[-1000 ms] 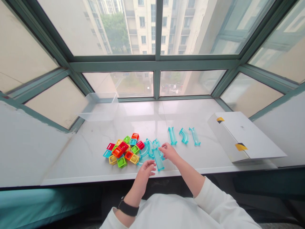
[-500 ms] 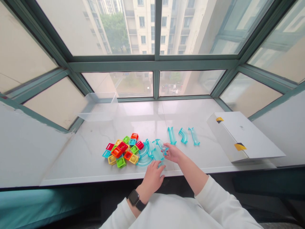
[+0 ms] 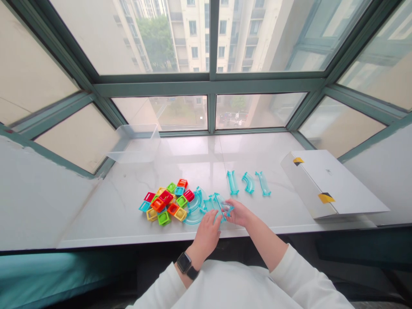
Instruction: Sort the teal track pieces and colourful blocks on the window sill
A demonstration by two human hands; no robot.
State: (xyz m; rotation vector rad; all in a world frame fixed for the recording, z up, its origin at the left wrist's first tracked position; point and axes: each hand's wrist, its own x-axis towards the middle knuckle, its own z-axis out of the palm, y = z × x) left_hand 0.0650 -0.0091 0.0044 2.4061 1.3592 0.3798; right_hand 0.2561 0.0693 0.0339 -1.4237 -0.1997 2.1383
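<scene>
My right hand (image 3: 238, 213) has its fingers closed on a translucent blue track piece (image 3: 228, 210), held low at the right side of the pile. My left hand (image 3: 208, 230), with a black watch on its wrist, lies palm down with fingers stretched over the near edge of the track pile. Whether its fingertips press on a piece is hard to make out. Curved blue track pieces (image 3: 194, 218) overlap left of the hands. Farther right, a straight track piece (image 3: 232, 183), a curved track piece (image 3: 248, 183) and another track piece (image 3: 263, 184) lie apart in a row.
Colourful square blocks (image 3: 164, 218) are heaped left of the track pieces. A clear plastic bin (image 3: 135, 156) stands at the back left. On the right is a white box (image 3: 347, 184) with black and yellow tape. Windows surround the white ledge (image 3: 112, 223).
My right hand has moved slightly down and to the right, and the track piece in it has turned. My left hand has shifted slightly, staying beside the pile.
</scene>
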